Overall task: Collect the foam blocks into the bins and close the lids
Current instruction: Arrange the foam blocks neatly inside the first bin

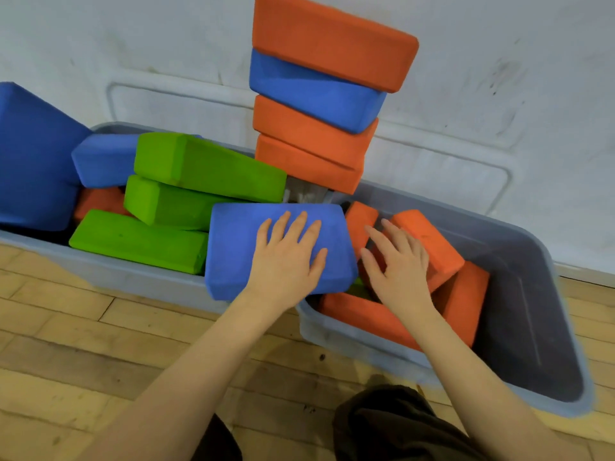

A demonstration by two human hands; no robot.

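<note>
Left hand: flat, fingers spread and straight, palm pressed on top of a blue block; no curl round it.
Right hand: fingers spread and loosely extended, over the orange blocks in the right bin; whether it touches them is unclear, nothing gripped.
Blue block: lies across the adjoining ends of the two bins, mostly over the left bin's right end.
Left bin: grey, lid off, heaped with three green blocks, blue blocks and a bit of orange showing beneath.
Right bin: grey, lid off, several orange blocks tumbled at its left end.
Stack: orange and blue blocks piled behind where the bins meet, against the wall.
Lids: pale, leaning on the wall behind the bins.
Floor: wood boards.
</note>
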